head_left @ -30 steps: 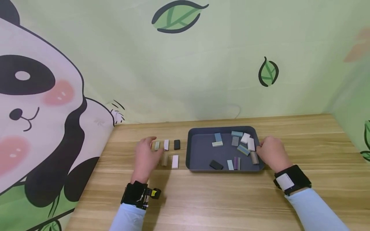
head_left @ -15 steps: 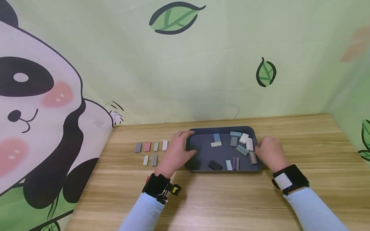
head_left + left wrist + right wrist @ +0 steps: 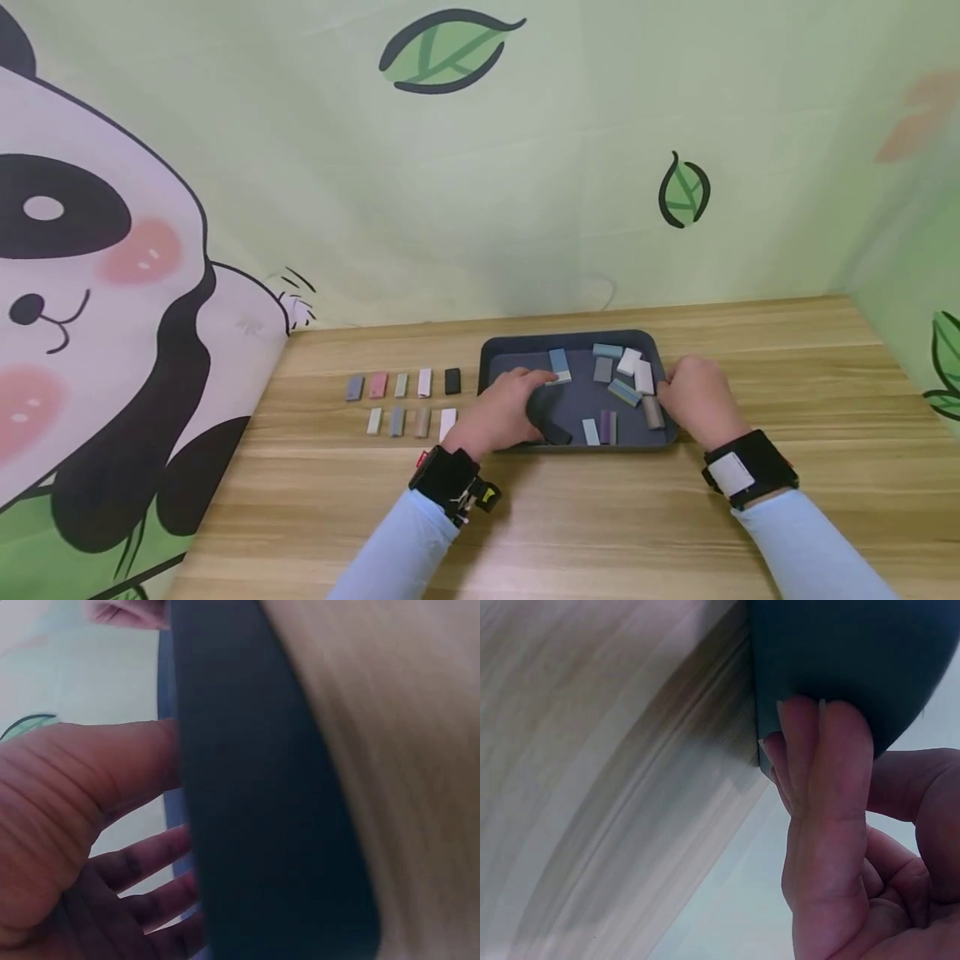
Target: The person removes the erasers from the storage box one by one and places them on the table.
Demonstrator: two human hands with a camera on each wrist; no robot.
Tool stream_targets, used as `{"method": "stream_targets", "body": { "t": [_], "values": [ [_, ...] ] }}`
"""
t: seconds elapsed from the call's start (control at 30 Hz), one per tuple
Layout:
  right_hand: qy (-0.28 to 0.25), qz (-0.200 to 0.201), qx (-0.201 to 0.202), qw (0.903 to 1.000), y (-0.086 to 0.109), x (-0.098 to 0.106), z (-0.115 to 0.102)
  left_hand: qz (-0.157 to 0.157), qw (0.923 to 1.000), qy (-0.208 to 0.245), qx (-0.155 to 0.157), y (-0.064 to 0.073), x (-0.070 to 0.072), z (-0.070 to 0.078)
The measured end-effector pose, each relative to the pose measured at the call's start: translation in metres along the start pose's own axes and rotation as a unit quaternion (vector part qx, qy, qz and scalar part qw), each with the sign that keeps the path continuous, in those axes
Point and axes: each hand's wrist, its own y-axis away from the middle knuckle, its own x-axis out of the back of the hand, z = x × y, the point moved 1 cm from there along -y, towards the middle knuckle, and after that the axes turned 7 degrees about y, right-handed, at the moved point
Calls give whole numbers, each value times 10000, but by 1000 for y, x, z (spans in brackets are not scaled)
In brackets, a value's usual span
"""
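Note:
A dark blue-grey tray [image 3: 633, 425] holds several small rectangular blocks. Over its left part reaches my left hand [image 3: 504, 410], fingers spread forward and nothing visibly gripped. The index fingertip is close to a pale block [image 3: 562, 377], beside a blue block [image 3: 558, 359]; whether it touches cannot be told. Below the palm lies a black block [image 3: 557, 433], partly covered. In the left wrist view, the tray wall [image 3: 255, 787] hides the fingertips. My right hand [image 3: 697, 396] pinches the tray's right edge; in the right wrist view, its fingers [image 3: 840, 765] press the outer wall.
Left of the tray, small blocks stand in two rows on the wooden table [image 3: 600, 525], among them a pink block [image 3: 378, 384] and a black block [image 3: 452, 381]. White blocks [image 3: 643, 377] cluster at the tray's right. A printed cloth wall [image 3: 570, 208] rises behind.
My left hand has moved right, from the rows of blocks, across the tray's left rim and into the tray area. The right hand has stayed at the tray's right edge.

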Motion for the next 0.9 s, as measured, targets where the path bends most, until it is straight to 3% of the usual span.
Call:
{"method": "stream_targets", "body": {
  "t": [0.23,0.47,0.9],
  "values": [
    [27,-110,-72,9999,0,0,-1,-258,9990,-338,-130,-7,-12,7],
    [6,-172,-155,9997,0,1,-1,-350,9982,-391,-290,-13,-17,15],
    [44,-23,-95,9999,1,1,-2,-432,9983,-313,-211,-10,-20,19]
  ]
}}
